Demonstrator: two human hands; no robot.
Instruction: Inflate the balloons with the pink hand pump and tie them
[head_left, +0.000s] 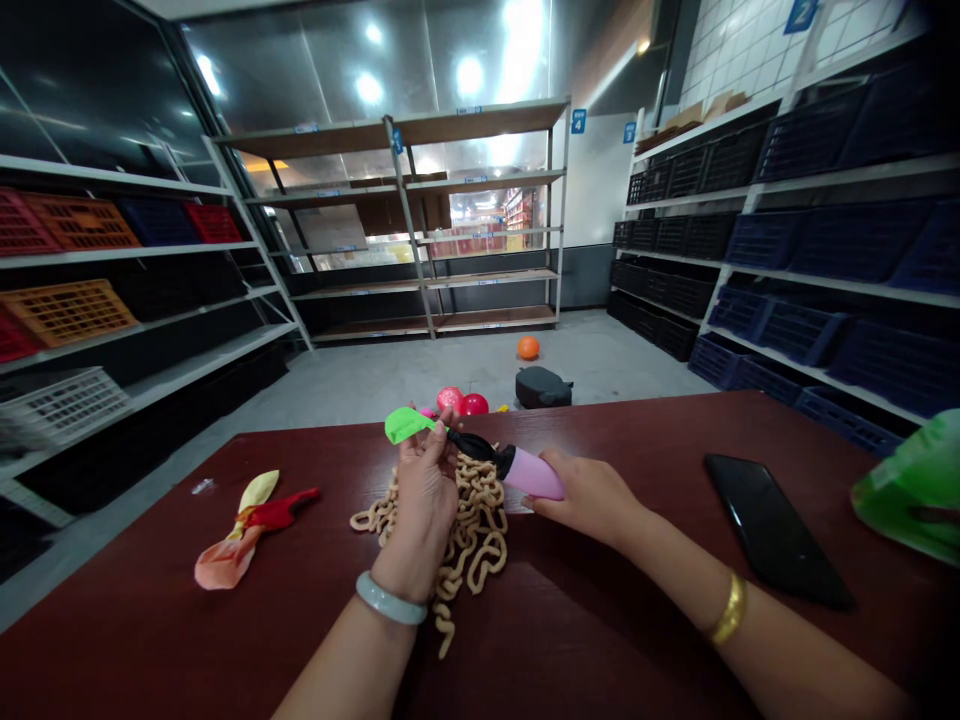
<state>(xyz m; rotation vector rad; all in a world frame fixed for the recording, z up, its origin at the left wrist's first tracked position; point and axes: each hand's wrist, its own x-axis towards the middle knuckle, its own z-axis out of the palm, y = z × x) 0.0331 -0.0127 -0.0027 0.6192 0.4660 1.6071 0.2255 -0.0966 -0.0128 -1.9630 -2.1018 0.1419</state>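
Note:
My left hand (pixel 429 475) is closed near the neck of a limp green balloon (pixel 406 425), which sits at the black nozzle end of a hand balloon pump (pixel 534 473). The pump has a black front part and a pink-purple barrel. Around that barrel my right hand (pixel 589 492) is wrapped, arm reaching in from the right. Beneath both hands lies a pile of tan, curly, rope-like strands (pixel 469 550); what they are made of I cannot tell. Several flat balloons, yellow, red (pixel 276 511) and peach (pixel 226 562), rest on the table to the left.
A black phone (pixel 776 530) and a green plastic bag (pixel 919 490) lie on the right of the dark red table (pixel 630 640). Beyond its far edge are inflated balloons (pixel 475 404), a dark grey bag (pixel 543 387) and an orange ball-like object (pixel 529 348). Shelves with crates (pixel 795 330) line the room.

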